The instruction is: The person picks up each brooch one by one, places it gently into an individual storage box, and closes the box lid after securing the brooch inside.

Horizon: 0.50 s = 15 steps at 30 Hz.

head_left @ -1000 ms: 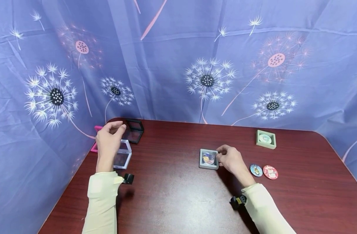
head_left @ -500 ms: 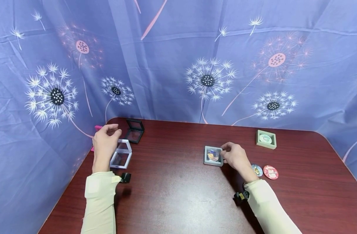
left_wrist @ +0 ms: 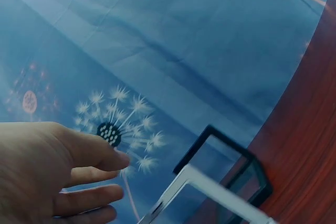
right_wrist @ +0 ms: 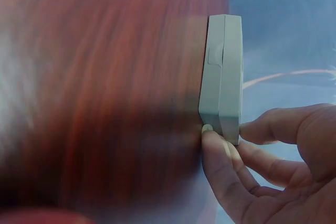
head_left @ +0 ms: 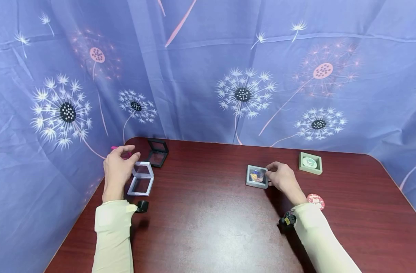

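In the head view my right hand [head_left: 284,180] pinches the right edge of a closed grey display case [head_left: 257,176], which has a round colourful badge behind its clear window. The right wrist view shows thumb and fingertips on one corner of the grey case [right_wrist: 223,69]. Whether the case rests on the table or is slightly raised, I cannot tell. My left hand [head_left: 117,170] hovers beside an open white display case [head_left: 138,194], its fingers loosely bent and holding nothing. An open black display case [head_left: 157,141] stands behind it. A pink case [head_left: 115,148] is mostly hidden by the left hand.
A green case [head_left: 310,171] with a round badge inside lies at the right back of the dark red table [head_left: 201,212]. Partly covered by the right sleeve is a red round badge [head_left: 315,200]. A blue dandelion curtain [head_left: 194,94] hangs along the far and left edges.
The right hand has carried the grey case right and slightly back, and its forearm now covers the blue round badge. The left hand has drifted left, uncovering more of the white and black cases.
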Each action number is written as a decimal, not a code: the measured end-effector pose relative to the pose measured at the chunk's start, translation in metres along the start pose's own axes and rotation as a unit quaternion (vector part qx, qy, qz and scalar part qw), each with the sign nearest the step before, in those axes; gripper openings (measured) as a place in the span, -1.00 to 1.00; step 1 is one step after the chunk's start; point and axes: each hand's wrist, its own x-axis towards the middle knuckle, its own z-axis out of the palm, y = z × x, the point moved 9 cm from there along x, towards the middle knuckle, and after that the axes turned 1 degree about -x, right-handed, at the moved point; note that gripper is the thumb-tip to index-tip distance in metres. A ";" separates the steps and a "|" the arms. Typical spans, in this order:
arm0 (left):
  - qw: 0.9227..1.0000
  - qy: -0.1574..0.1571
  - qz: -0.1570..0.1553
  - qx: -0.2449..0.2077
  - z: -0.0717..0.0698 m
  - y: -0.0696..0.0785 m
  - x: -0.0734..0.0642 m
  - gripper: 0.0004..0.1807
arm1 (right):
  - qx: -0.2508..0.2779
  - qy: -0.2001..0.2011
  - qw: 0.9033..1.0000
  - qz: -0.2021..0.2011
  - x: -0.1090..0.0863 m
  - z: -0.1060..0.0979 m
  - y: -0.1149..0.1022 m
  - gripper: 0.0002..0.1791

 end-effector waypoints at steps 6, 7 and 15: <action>0.995 -0.090 -0.037 0.008 0.006 -0.017 0.001 -0.31 | -0.008 -0.001 1.000 0.004 0.005 -0.009 0.007 -0.66; 0.993 -0.108 -0.044 0.007 0.008 -0.020 0.000 -0.27 | -0.007 -0.001 1.000 0.004 0.006 -0.010 0.008 -0.66; 0.983 -0.169 -0.060 0.029 0.012 -0.033 -0.001 -0.27 | 0.021 -0.006 1.000 0.006 0.012 -0.016 0.016 -0.65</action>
